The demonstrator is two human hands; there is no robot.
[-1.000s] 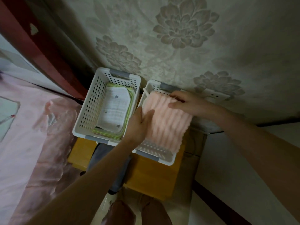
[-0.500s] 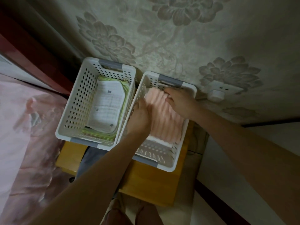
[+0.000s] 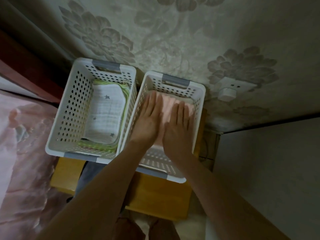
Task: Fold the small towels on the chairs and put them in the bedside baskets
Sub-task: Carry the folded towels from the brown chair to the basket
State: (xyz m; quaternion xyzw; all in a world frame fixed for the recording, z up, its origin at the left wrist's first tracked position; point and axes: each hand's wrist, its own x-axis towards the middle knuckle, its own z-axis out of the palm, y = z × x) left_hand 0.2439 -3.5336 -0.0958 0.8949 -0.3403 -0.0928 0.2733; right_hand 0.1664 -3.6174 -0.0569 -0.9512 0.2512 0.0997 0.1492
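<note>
One head-worn view looks steeply down, apparently close, onto two baskets (image 3: 199, 94).

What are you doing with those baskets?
A person is putting away small towels. Both hands, the left hand and the right hand, lie flat with straight fingers on a folded pink towel, pressing it down into the right basket. The left basket beside it already holds a stack of folded towels, with a white star towel on top. Both baskets sit on a wooden bedside stand.

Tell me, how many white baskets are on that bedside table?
2. The left basket holds a stack of star-print cloths; the right basket beside it holds the pink towel.
</note>
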